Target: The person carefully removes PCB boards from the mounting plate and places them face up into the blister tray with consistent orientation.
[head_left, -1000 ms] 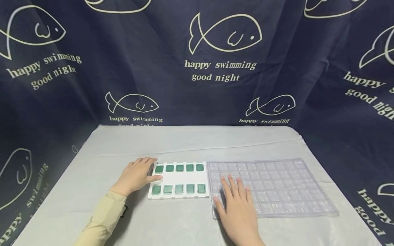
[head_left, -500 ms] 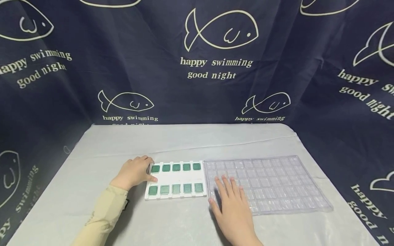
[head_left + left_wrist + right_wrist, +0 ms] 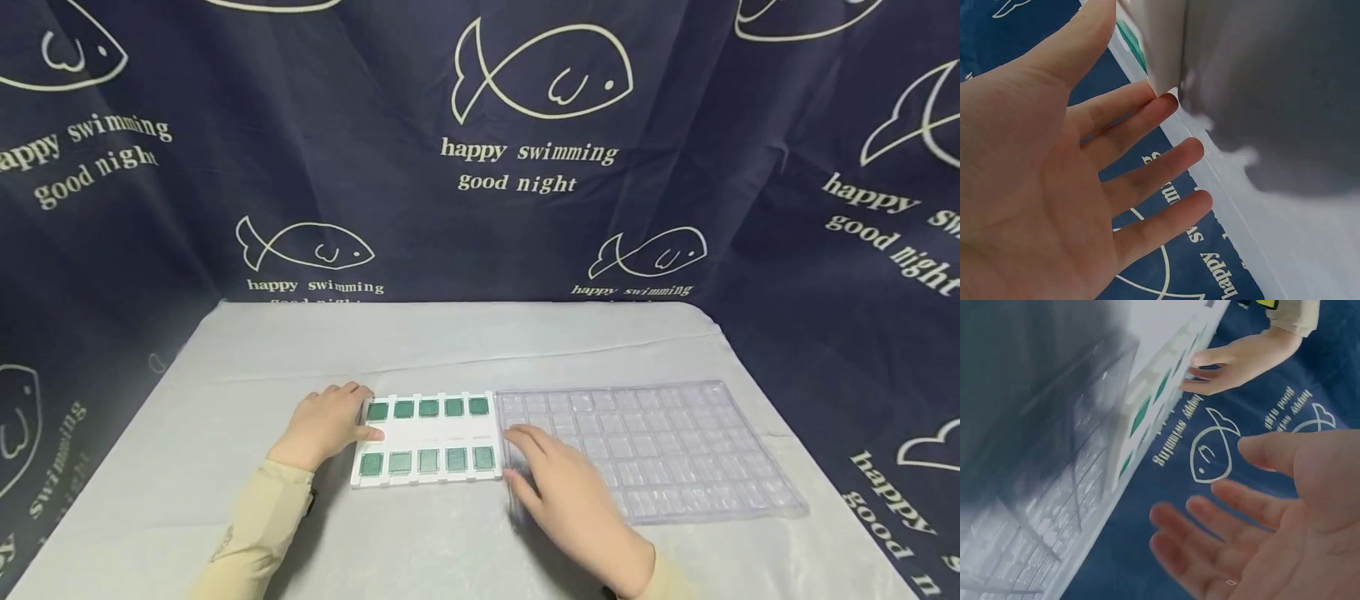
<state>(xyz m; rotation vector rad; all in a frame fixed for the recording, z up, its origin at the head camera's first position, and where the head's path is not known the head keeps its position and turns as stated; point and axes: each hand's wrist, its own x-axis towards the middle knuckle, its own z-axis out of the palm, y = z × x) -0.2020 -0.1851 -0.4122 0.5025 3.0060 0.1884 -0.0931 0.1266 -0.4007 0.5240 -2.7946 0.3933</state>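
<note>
The left hand [image 3: 330, 423] rests spread against the white tray's [image 3: 435, 437] left edge, steadying it. The right hand [image 3: 570, 492], fingers spread, hovers over the clear tray's [image 3: 675, 450] near-left corner

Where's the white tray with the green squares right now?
In the head view, the white tray lies on the grey table, left of centre, between the left hand at its left edge and the clear plastic tray on its right.
</note>
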